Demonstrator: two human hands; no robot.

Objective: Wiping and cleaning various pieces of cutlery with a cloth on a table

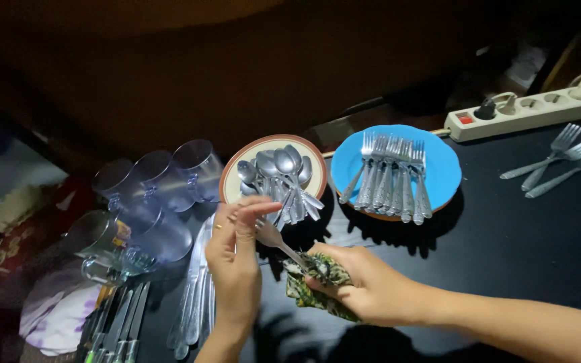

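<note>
My left hand (pixel 237 259) pinches the bowl end of a metal spoon (pixel 274 238). The spoon's handle runs down into a patterned green cloth (pixel 317 286), which my right hand (pixel 364 286) grips around it. Just behind my hands a brown-rimmed plate (pixel 237 168) holds a pile of several spoons (pixel 280 175). To its right a blue plate (pixel 445 168) carries a row of several forks (pixel 391 178).
Several clear glass mugs (pixel 152 191) lie at the left. Knives (pixel 193 296) lie beside my left wrist, more cutlery (pixel 115 323) at lower left. Three loose forks (pixel 563 158) and a white power strip (pixel 526 111) are at the far right on the black table (pixel 519 249).
</note>
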